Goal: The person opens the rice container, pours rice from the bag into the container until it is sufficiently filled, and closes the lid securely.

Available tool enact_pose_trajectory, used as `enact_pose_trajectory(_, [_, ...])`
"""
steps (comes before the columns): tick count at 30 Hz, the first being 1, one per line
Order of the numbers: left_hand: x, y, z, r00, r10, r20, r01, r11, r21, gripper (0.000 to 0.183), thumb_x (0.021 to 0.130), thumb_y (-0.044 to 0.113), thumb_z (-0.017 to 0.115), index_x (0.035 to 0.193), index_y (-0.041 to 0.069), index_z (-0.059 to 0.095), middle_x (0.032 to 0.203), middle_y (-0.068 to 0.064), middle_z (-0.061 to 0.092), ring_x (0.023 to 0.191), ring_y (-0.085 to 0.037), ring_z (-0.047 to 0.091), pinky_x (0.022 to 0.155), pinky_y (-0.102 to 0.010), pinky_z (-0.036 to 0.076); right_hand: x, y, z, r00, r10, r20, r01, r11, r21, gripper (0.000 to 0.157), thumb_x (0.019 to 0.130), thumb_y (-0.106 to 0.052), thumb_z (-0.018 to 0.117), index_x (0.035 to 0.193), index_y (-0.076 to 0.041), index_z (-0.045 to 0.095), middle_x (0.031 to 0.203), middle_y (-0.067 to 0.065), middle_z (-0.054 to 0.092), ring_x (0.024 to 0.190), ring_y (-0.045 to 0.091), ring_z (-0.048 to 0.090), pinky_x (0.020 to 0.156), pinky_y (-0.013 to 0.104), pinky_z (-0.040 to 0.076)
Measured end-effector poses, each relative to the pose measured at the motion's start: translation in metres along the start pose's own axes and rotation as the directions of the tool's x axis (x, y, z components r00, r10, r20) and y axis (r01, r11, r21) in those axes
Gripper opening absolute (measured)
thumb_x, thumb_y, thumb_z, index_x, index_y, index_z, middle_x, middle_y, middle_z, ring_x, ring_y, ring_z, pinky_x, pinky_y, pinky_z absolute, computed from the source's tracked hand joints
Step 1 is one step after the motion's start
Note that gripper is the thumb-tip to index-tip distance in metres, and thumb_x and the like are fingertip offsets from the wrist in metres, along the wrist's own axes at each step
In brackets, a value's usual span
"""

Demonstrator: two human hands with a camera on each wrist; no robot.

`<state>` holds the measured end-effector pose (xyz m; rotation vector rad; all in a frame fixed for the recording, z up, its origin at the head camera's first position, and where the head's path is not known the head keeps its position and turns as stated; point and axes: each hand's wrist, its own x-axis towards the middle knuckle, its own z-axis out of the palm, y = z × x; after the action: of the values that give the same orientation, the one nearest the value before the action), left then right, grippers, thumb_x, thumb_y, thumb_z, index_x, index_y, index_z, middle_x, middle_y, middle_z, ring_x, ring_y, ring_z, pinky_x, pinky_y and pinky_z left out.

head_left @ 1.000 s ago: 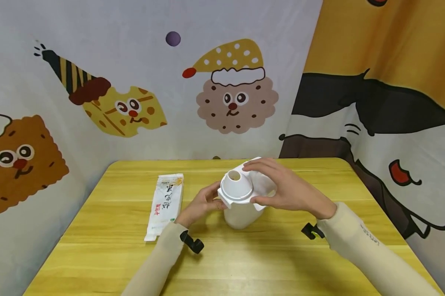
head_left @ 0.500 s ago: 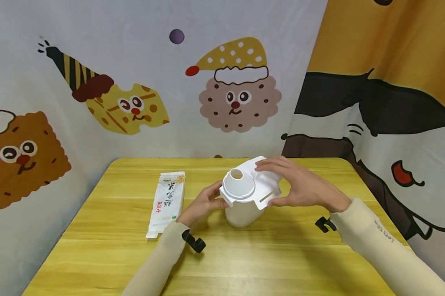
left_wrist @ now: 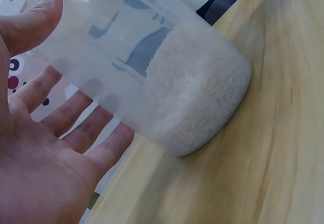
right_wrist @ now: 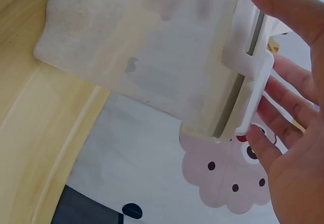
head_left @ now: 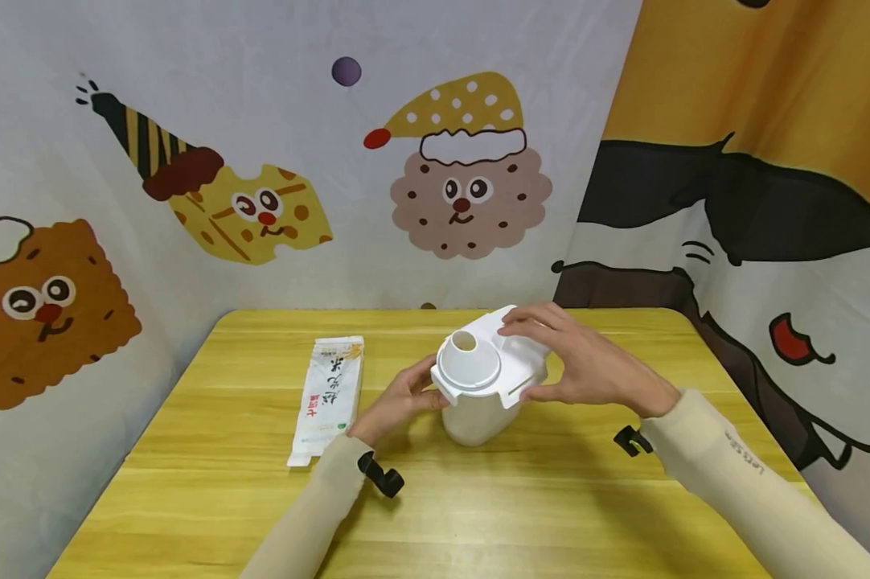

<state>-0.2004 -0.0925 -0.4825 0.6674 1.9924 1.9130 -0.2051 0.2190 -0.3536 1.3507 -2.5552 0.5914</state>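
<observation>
A tall translucent plastic storage container [left_wrist: 119,49] stands on the table, its lower part filled with pale rice-like grains [left_wrist: 195,90]. Capping it is a white lid [head_left: 503,366] with a cone-shaped spout [head_left: 469,360] at its left end, open at the top. My left hand [head_left: 402,396] holds the container's left side near the top, thumb on the near face and fingers spread along the other. Across the lid's right end my right hand [head_left: 576,358] spans it, thumb at the near edge and fingertips at the far side. The right palm stays off the lid.
To the left, a flat white packet [head_left: 326,398] with dark and red lettering lies on the wooden table [head_left: 449,515]. Behind the table hangs a cloth [head_left: 261,96] printed with cartoon figures.
My right hand has shifted rightward along the lid, uncovering more of its white top and a slot near its edge. The left hand keeps its hold on the container.
</observation>
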Motion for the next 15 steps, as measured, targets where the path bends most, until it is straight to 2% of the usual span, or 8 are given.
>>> enact_pose_trajectory(8, [0.0,0.0004,0.0015,1.0,-0.008,-0.001,0.008,1.0,-0.003,0.077,0.095,0.016,0.074,0.161,0.016,0.034,0.166,-0.007,0.035,0.155,-0.032,0.03,0.124,-0.054,0.032,-0.0002,0.0006,0.0017,0.999,0.019,-0.026,-0.019,1.0,0.006,0.081,0.068,-0.037,0.097,0.139,-0.021,0.061,0.142,-0.004,0.054,0.131,0.015,0.048,0.106,0.045,0.053])
enact_pose_trajectory(15, [0.0006,0.0009,0.0027,1.0,-0.02,-0.009,0.02,1.0,-0.002,0.077,0.094,0.016,0.074,0.16,0.02,0.035,0.166,-0.004,0.037,0.155,-0.031,0.031,0.125,-0.055,0.03,-0.0013,0.0031,0.0044,0.998,-0.005,-0.066,0.005,1.0,0.006,0.078,0.068,-0.037,0.097,0.137,-0.021,0.063,0.138,-0.006,0.057,0.125,0.013,0.05,0.102,0.043,0.055])
